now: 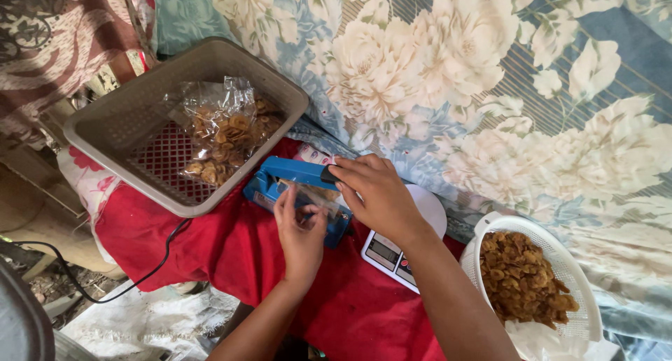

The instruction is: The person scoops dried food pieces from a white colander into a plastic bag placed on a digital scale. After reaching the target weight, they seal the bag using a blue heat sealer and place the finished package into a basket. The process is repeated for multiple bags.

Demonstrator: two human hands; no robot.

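Here, a clear bag of golden chips (pixel 225 131) lies in the beige basket (pixel 122 119) at upper left, and a white strainer (pixel 584 319) of loose chips sits at right. On the red-draped table (pixel 231 252), the blue heat sealer (pixel 290 181) runs lengthwise from left to right. The right hand (pixel 374 193) presses flat on its arm, fingers together. The left hand (pixel 301 231), fingers up, pinches a small clear packet (pixel 316 196) under the bar, beside a white scale (pixel 392 252)

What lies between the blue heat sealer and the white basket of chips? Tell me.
In the head view, a white digital kitchen scale sits on the red cloth between them, partly covered by the right hand.
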